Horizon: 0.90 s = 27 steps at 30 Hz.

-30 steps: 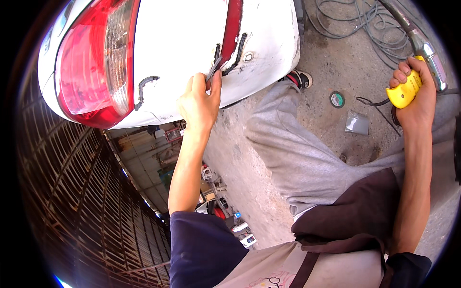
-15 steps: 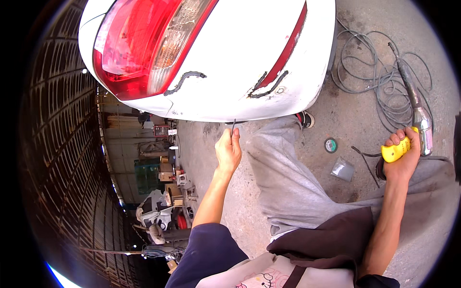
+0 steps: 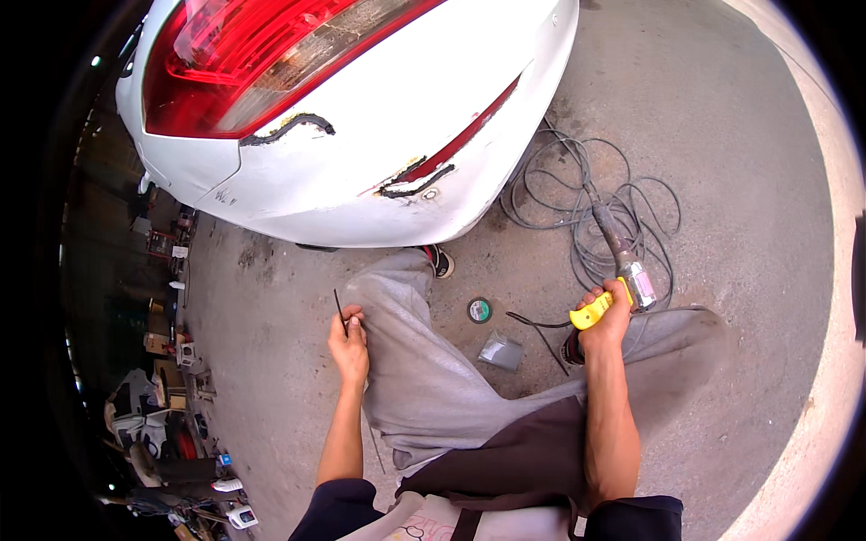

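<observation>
The thin dark rod (image 3: 337, 301), long axis toward twelve, stands pinched between the left hand's (image 3: 348, 347) thumb and fingers. The white bumper's (image 3: 316, 203) lower black bead (image 3: 437, 178) lies toward one, nearer this hand; at three, the right hand (image 3: 608, 325) wraps a yellow handle (image 3: 588, 316).

The handle (image 3: 586, 316) is yellow, the thin rod (image 3: 338, 302) dark, the bumper (image 3: 316, 209) white, the trousers (image 3: 433, 374) grey.

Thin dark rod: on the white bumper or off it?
Off: the left hand holds the thin dark rod, and floor shows between its tip and the white bumper.
</observation>
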Each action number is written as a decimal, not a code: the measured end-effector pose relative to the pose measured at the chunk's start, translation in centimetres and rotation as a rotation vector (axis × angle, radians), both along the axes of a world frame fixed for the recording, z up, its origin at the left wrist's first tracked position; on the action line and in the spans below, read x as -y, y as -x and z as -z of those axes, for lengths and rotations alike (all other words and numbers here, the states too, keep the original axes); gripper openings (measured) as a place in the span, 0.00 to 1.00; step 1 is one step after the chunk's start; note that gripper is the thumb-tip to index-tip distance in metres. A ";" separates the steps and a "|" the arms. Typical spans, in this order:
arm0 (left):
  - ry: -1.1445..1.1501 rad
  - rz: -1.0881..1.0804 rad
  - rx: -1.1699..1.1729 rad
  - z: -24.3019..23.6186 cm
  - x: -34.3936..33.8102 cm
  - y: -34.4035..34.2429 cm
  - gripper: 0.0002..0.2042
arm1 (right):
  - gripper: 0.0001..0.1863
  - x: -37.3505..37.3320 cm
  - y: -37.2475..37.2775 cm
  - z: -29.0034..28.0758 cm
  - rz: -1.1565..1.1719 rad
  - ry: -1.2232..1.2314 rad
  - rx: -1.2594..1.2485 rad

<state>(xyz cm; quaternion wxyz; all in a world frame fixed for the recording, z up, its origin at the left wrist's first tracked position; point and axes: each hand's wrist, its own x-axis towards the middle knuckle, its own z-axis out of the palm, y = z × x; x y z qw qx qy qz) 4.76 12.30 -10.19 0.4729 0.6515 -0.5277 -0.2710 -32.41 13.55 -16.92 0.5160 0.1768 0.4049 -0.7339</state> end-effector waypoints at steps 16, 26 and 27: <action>0.209 0.569 0.366 -4.7 8.8 7.0 0.08 | 0.07 0.4 -4.7 -2.8 0.080 0.157 -0.033; 0.205 0.380 0.079 -4.2 9.4 9.8 0.08 | 0.07 -1.7 -2.5 2.8 0.038 -0.049 -0.131; 0.171 0.327 0.047 -5.1 9.7 9.9 0.09 | 0.07 -1.7 -2.5 3.1 0.052 -0.048 -0.114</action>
